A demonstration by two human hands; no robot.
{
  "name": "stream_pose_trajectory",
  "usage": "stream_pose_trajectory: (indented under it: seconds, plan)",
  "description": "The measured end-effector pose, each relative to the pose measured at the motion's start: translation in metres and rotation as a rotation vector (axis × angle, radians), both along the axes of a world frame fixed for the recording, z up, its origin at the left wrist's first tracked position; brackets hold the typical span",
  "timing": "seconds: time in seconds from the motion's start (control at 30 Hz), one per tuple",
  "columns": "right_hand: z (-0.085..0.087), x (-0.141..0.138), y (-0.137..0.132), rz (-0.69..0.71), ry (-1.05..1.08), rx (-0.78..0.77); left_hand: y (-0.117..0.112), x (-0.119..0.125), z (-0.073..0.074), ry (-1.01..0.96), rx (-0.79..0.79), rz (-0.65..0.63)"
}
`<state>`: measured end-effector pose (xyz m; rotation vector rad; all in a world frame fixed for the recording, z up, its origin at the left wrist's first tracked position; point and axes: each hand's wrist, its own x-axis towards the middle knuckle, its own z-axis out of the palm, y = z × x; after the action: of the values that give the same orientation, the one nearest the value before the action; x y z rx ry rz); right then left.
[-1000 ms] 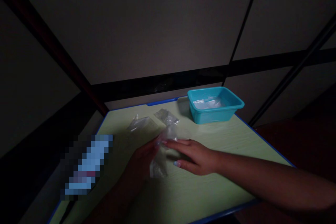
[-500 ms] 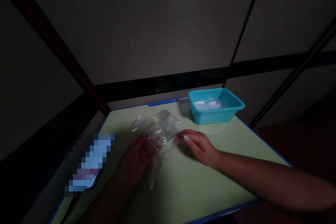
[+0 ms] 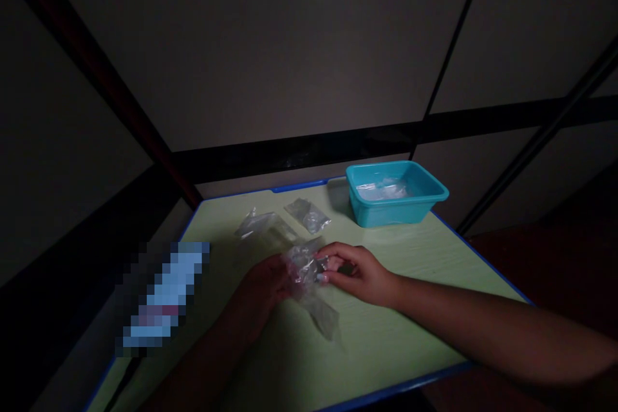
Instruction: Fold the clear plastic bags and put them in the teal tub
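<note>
Between my two hands, just above the table, is a crumpled clear plastic bag (image 3: 306,267), its loose end hanging toward me. My left hand (image 3: 268,283) grips its left side, with the fingertips partly hidden behind the plastic. At its right edge, the thumb and fingers of my right hand (image 3: 355,270) pinch the film. Beyond my hands lies a small clear bag (image 3: 308,214) with something round and transparent in it. Another flat clear plastic bag (image 3: 263,226) rests to the left of that one.
A turquoise plastic basin (image 3: 398,212) stands at the back right of the light green table (image 3: 386,341), with clear plastic packaging inside. At the left edge lies a pixelated, phone-like device (image 3: 168,296) with a dark cable. Dark panelled cupboard doors (image 3: 299,51) rise behind the table.
The bag in my hands has been gathered into a tighter bunch and shifted a little right. My right thumb and fingers have closed in on it. The small bag behind shows more clearly.
</note>
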<state>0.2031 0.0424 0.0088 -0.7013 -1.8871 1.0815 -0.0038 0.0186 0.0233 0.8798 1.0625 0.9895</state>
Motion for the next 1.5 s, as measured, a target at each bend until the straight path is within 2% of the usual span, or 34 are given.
stream_pose_trajectory:
  seconds: [0.1,0.23,0.33,0.47,0.57,0.63,0.7,0.8,0.9,1.03,1.1,1.13,1.2,1.27,1.33,1.4,1.5]
  plan:
    - [-0.001,0.0,-0.003,0.088,0.021,-0.043,0.0,0.002,0.004,-0.016,-0.011,0.118]
    - [-0.001,0.0,-0.002,0.109,0.039,-0.095,0.005,-0.002,0.011,-0.184,-0.035,0.338]
    - [-0.005,-0.001,0.0,0.079,0.082,-0.142,0.01,-0.006,0.019,-0.281,-0.1,0.417]
    - [-0.007,-0.001,0.003,0.017,0.087,-0.113,0.012,-0.004,0.024,-0.246,-0.157,0.364]
    - [-0.002,0.001,0.003,-0.029,0.011,0.042,0.008,0.0,0.018,-0.205,-0.158,0.238]
    - [0.003,0.001,0.002,0.024,-0.055,0.185,0.004,0.003,0.01,-0.173,-0.109,0.118]
    - [0.008,0.001,0.001,0.133,-0.088,0.278,0.0,0.005,0.003,-0.121,-0.051,0.036]
    - [0.012,0.001,0.001,0.217,-0.085,0.329,-0.004,0.007,-0.001,-0.076,0.001,0.028]
    - [0.011,0.0,0.001,0.181,-0.088,0.364,-0.002,0.005,0.001,-0.052,0.043,0.151]
    - [0.01,0.001,0.002,0.014,-0.147,0.435,0.005,-0.004,0.007,0.025,0.145,0.52]
    - [0.01,0.001,0.002,-0.068,-0.199,0.486,0.007,-0.006,0.009,0.055,0.153,0.621]
    - [0.011,0.002,0.001,-0.093,-0.224,0.516,0.006,-0.006,0.01,0.065,0.141,0.609]
    - [0.012,0.002,0.001,-0.094,-0.265,0.583,0.003,-0.003,0.012,0.046,0.093,0.476]
    - [0.012,0.002,0.0,-0.042,-0.27,0.63,-0.002,0.002,0.011,-0.006,0.05,0.315]
    - [0.013,0.001,-0.001,0.02,-0.253,0.642,-0.004,0.007,0.008,-0.042,0.044,0.223]
    - [0.013,0.001,-0.002,0.033,-0.232,0.6,-0.003,0.007,0.005,-0.047,0.071,0.202]
    - [0.01,0.001,0.0,-0.046,-0.156,0.48,0.003,0.001,0.003,-0.087,0.116,0.288]
